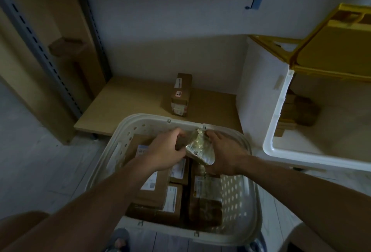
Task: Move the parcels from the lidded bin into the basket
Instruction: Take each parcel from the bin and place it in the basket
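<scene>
Lower centre: left hand and right hand both grip a clear-wrapped parcel over the basket of boxes, long axis toward upper frame; open lidded bin at right.

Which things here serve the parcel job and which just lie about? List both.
Job: shiny clear-wrapped parcel in both hands; perforated white plastic basket; white bin with yellow lid raised; brown parcels inside the bin.
Lying about: brown cardboard box on the low wooden platform.
</scene>
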`<state>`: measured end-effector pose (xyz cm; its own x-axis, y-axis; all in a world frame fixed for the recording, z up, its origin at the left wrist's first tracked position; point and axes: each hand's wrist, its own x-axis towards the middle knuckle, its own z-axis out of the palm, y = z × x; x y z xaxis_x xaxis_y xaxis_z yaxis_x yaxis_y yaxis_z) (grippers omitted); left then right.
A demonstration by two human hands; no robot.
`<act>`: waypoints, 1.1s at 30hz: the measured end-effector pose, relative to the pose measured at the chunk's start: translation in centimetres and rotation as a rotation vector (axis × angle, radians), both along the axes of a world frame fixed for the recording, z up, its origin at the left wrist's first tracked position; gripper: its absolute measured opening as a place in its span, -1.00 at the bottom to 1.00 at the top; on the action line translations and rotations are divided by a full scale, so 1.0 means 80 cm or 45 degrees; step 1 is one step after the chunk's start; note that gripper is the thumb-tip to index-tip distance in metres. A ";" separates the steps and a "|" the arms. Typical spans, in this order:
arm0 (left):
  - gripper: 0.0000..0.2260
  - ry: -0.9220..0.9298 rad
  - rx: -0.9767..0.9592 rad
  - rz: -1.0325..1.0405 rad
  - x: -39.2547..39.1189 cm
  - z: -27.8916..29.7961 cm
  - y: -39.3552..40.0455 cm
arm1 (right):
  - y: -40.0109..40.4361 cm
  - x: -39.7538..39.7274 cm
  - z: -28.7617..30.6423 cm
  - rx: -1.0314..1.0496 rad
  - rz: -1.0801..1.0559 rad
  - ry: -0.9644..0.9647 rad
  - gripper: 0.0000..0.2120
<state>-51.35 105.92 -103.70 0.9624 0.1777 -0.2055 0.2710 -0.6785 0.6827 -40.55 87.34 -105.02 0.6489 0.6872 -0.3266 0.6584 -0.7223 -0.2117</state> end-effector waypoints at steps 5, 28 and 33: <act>-0.46 0.117 0.485 -0.190 -0.004 -0.018 0.009 | 0.008 0.006 -0.040 -0.206 0.084 -0.042 0.10; -0.29 0.345 0.598 -0.354 0.008 -0.061 0.036 | 0.062 -0.008 -0.130 -0.158 0.188 -0.236 -0.21; -0.36 0.335 0.536 -0.318 0.003 -0.045 0.033 | 0.063 0.006 -0.118 -0.182 0.242 -0.182 -0.20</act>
